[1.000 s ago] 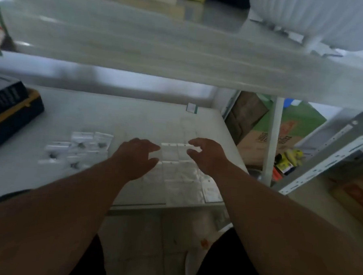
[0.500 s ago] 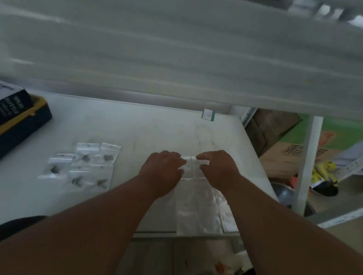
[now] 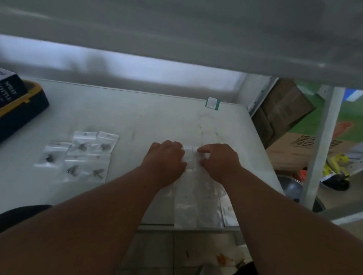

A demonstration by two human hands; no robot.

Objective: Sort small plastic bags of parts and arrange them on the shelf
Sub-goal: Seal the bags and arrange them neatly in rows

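Several small clear bags with dark metal parts (image 3: 85, 153) lie in a loose group on the white shelf board (image 3: 145, 118), left of my hands. A flat pile of empty-looking clear plastic bags (image 3: 196, 197) lies at the board's front right edge. My left hand (image 3: 165, 160) and my right hand (image 3: 218, 160) sit side by side on the far end of that pile. Their fingers are curled down and pinch the top strip of the bags between them.
A dark blue and yellow case (image 3: 15, 116) with a spray bottle box (image 3: 2, 88) on it stands at the far left. The upper shelf (image 3: 182, 32) hangs low overhead. A white post (image 3: 321, 149), cardboard boxes (image 3: 297, 147) and floor clutter lie to the right.
Both hands came down from hovering apart over the clear bag pile, closed in together and now pinch its far end. The view has moved closer under the upper shelf.
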